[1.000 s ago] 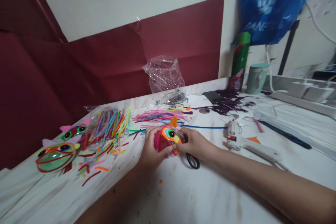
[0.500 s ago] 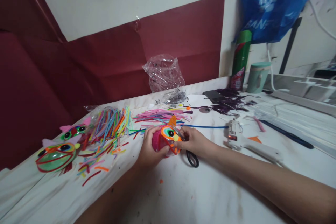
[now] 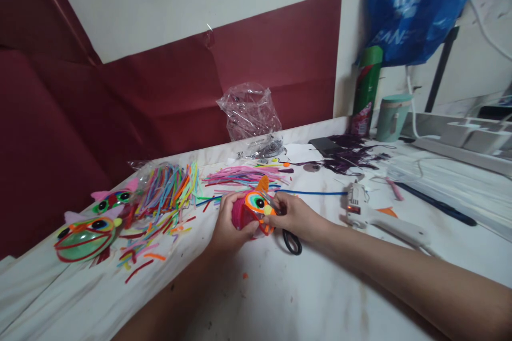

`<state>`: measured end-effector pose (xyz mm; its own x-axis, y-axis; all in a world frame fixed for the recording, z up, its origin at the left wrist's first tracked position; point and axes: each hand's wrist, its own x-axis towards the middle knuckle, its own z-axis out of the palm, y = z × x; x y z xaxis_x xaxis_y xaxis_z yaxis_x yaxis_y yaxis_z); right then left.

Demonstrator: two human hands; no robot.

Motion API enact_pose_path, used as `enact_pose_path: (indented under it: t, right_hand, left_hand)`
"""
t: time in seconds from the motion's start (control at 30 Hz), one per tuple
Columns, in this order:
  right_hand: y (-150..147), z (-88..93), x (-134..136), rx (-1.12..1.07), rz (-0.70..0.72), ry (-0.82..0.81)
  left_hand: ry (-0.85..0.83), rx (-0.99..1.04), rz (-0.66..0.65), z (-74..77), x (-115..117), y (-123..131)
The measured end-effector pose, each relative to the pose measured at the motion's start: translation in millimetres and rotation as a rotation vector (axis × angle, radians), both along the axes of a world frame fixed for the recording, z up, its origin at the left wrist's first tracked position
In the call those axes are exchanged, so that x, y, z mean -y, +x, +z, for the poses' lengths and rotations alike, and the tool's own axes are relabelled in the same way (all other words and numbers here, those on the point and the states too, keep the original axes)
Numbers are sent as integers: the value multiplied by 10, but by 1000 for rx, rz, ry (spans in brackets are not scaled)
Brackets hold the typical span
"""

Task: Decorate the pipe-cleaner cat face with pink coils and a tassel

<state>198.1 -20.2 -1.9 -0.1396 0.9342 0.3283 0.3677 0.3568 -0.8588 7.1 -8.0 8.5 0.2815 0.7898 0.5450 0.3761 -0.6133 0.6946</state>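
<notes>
My left hand (image 3: 229, 226) is wrapped around a small pink craft animal (image 3: 242, 214) with an orange pipe-cleaner outline, a round black-pupilled eye, a yellow nose and an orange ear. From the right, my right hand (image 3: 292, 217) is closed with its fingertips against the animal's face. A pair of scissors (image 3: 293, 243) is in that hand; a black handle loop hangs below the palm and a bit of grey blade shows by the eye. My fingers hide the rest of the scissors. Two similar animals, one green-bodied (image 3: 84, 245), the other (image 3: 116, 200) behind it, sit at the left.
Bundled coloured pipe cleaners (image 3: 170, 184) and cut scraps lie left of my hands, with pink ones (image 3: 244, 175) behind. A glue gun (image 3: 358, 208) lies at the right, near dark purple strands (image 3: 344, 154). A green can (image 3: 367, 90) and a lidded cup (image 3: 394, 117) stand behind.
Almost nothing differs. The scissors' handle loop has shifted very slightly to the left; both hands keep their hold on the craft animal.
</notes>
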Motion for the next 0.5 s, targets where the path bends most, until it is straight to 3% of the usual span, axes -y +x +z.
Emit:
enact_pose_path:
  t: [0.5]
  right_hand:
    - [-11, 1, 18, 24, -21, 1]
  left_hand:
    - [13, -17, 10, 85, 46, 24]
